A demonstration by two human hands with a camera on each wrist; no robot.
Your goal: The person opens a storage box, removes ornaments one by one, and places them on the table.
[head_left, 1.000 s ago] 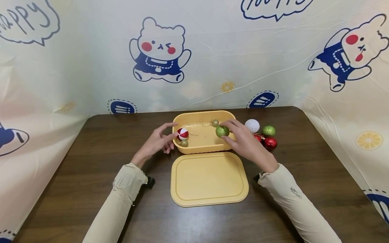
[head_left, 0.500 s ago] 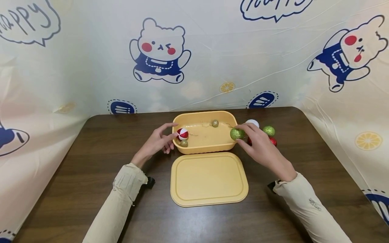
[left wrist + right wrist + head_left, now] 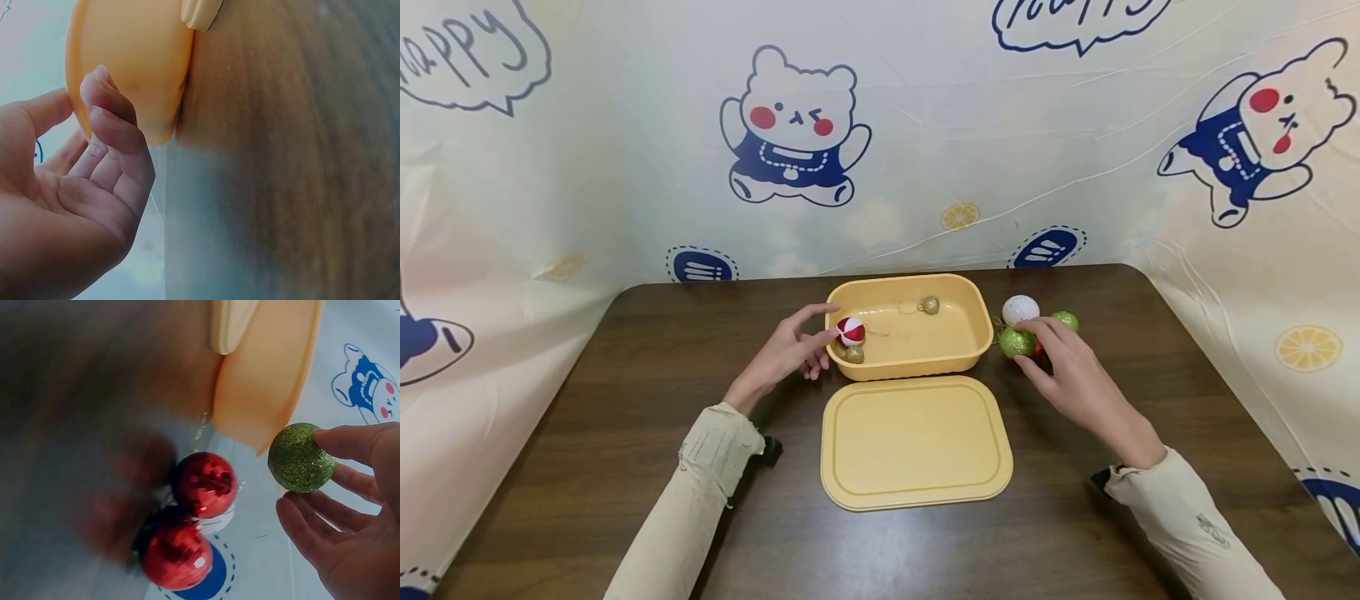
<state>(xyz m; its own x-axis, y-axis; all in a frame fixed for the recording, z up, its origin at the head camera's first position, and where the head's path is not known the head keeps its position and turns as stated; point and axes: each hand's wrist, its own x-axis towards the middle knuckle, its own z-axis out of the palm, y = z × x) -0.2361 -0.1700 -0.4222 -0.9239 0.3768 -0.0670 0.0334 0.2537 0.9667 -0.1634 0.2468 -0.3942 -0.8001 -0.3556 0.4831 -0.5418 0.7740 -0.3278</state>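
while left hand (image 3: 792,343) grips the left end of yellow box (image 3: 917,367) with bent fingers, right hand (image 3: 1081,377) pinches green glitter ball (image 3: 1017,342) between fingers, just right of the box, near white ball (image 3: 1021,309).

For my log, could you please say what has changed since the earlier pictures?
The right hand, still gripping a green glitter bauble, carried it rightward from the yellow box to past its right end. The left hand, box and yellow lid stayed put.

There is room above the flat lid (image 3: 917,442), but the white ball (image 3: 1021,309) obstructs just right of the box (image 3: 917,367).
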